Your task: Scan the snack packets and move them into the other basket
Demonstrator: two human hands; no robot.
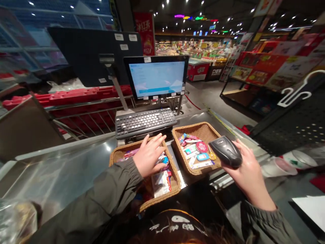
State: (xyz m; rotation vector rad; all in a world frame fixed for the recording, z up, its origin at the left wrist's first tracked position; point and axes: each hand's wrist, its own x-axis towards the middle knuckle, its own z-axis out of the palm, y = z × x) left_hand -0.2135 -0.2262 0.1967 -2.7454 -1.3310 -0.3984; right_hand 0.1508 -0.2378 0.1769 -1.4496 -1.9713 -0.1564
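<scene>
Metal counter point(81, 166), two woven baskets point(174, 168) point(207, 131), plastic bag point(17, 218)

Head-worn view, facing forward and down, near the left hand point(149, 156) and right hand point(250, 173)

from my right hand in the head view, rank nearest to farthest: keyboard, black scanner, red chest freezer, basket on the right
1. Black scanner: held in the right hand.
2. Right basket: just left of the scanner, on the counter.
3. Keyboard: farther left, beyond the left basket.
4. Red chest freezer: far off in the background, past the counter.
</scene>
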